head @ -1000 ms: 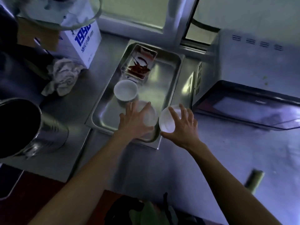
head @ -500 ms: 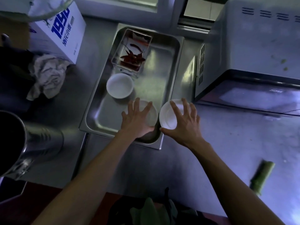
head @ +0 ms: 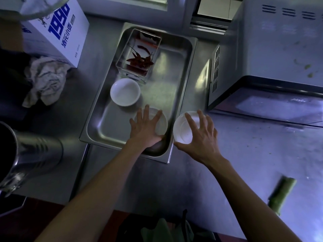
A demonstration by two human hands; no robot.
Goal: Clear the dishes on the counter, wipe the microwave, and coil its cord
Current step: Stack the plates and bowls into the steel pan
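Observation:
A steel tray (head: 172,95) sits on the steel counter left of the microwave (head: 271,49). In it are a white bowl (head: 125,91) and a clear box of dried red chillies (head: 139,55). My left hand (head: 145,131) is spread over a second white bowl (head: 161,124) at the tray's near right corner, fingertips at its rim. My right hand (head: 201,138) grips a third white bowl (head: 181,130), tilted, just outside the tray's right rim. Green smears (head: 307,67) mark the microwave's top. The cord is out of view.
A crumpled rag (head: 45,82) lies left of the tray beside a white box with blue print (head: 56,32). A large metal pot (head: 26,154) stands at the near left. A green vegetable piece (head: 281,193) lies on the counter at the near right.
The view has shifted so everything sits lower and nearer. Both hands stay on their bowls at nearly the same spots by the tray's near right corner.

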